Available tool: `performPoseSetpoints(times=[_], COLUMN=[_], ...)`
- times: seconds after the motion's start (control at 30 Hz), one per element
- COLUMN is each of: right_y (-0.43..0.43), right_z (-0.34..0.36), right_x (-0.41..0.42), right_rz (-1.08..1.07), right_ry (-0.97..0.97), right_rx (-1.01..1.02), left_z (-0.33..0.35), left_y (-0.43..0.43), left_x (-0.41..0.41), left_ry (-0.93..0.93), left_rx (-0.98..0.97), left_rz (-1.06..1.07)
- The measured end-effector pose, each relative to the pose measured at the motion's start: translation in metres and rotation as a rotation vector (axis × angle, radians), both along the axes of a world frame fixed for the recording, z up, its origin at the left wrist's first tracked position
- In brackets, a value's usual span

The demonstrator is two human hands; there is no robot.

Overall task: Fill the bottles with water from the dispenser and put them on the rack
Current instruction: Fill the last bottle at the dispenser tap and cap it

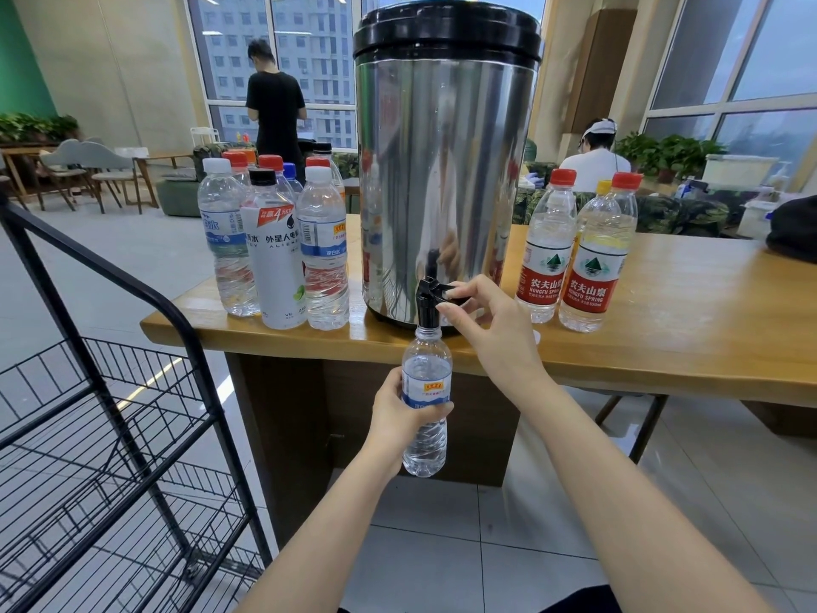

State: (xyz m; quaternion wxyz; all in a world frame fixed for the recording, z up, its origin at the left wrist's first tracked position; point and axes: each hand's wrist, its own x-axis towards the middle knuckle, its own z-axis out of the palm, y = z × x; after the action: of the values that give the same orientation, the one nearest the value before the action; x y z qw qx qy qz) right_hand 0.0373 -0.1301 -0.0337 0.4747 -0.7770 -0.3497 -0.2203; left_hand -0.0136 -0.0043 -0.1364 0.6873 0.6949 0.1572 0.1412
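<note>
Bottle upright in left fingers, beneath tap.

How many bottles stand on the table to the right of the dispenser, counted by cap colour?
Red-capped bottles: 2
Yellow-capped bottle: 1
Total: 3

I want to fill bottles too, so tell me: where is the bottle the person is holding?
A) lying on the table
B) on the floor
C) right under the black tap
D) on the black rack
C: the left hand holds the uncapped bottle upright, its mouth just under the black tap of the dispenser, whose lever the right hand pinches.
</note>
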Motion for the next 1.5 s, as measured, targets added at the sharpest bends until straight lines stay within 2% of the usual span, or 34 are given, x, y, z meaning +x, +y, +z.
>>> performPoseSetpoints(times=[0.23, 0.47, 0.67, 0.97, 1.3, 1.5], right_y=[-0.008, -0.016, -0.021, -0.022, -0.015, -0.016], right_z=[0.006, 0.012, 0.017, 0.022, 0.024, 0.024], right_x=[-0.004, -0.011, -0.013, -0.015, -0.008, -0.002], right_rz=[0.011, -0.056, -0.060, -0.095, -0.135, -0.122], right_ry=[0.019, -0.096, -0.107, -0.235, -0.506, -0.599], right_rx=[-0.084, -0.194, -0.200, -0.279, -0.360, -0.367], left_z=[0.001, 0.001, 0.001, 0.001, -0.002, -0.001], left_y=[0.000, -0.001, -0.001, -0.003, -0.001, -0.001], left_x=[-0.001, -0.002, -0.002, -0.001, 0.000, 0.000], left_ry=[-0.004, -0.015, -0.001, -0.004, 0.006, 0.000], left_rx=[0.003, 0.006, 0.017, 0.019, 0.025, 0.027], left_rz=[0.001, 0.008, 0.012, 0.016, 0.026, 0.024])
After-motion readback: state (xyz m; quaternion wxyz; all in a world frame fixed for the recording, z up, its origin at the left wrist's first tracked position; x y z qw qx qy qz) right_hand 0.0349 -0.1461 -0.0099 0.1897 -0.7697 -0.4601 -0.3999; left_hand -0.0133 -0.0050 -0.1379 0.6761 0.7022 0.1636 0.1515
